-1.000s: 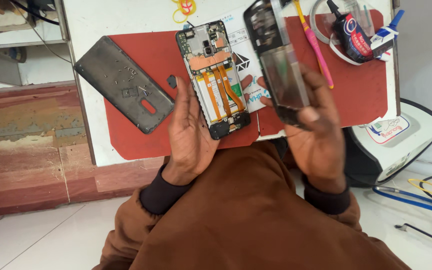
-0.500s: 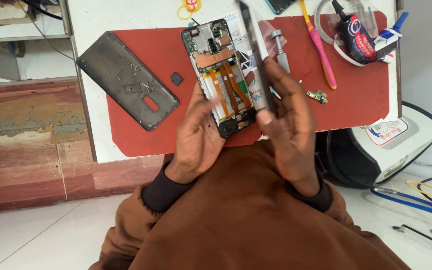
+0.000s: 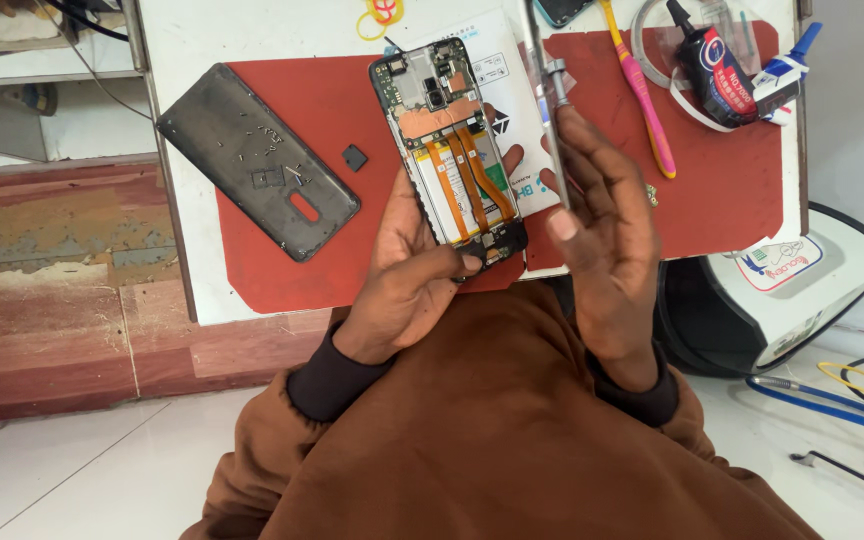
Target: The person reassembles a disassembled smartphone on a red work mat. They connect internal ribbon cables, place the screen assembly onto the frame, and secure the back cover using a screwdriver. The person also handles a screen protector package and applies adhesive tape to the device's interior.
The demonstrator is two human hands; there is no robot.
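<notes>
Done: opened phone (image 3: 455, 160), back off and circuit board and orange ribbon cables bared, sits gripped in left hand (image 3: 407, 275) above red mat (image 3: 322, 110) | removed back cover (image 3: 257, 160) lies on mat, left | Left: thin panel (image 3: 550, 110) in right hand's (image 3: 602, 235) pinch stands apart, edge-on | Unclear: panel's face; its top cropped.

The light was bright and even, like daylight, and shadows under my hands were soft. The white table (image 3: 252, 30) looked almost overexposed at the top. Focus was sharp in the centre; straight lines bent slightly near the frame edges.
</notes>
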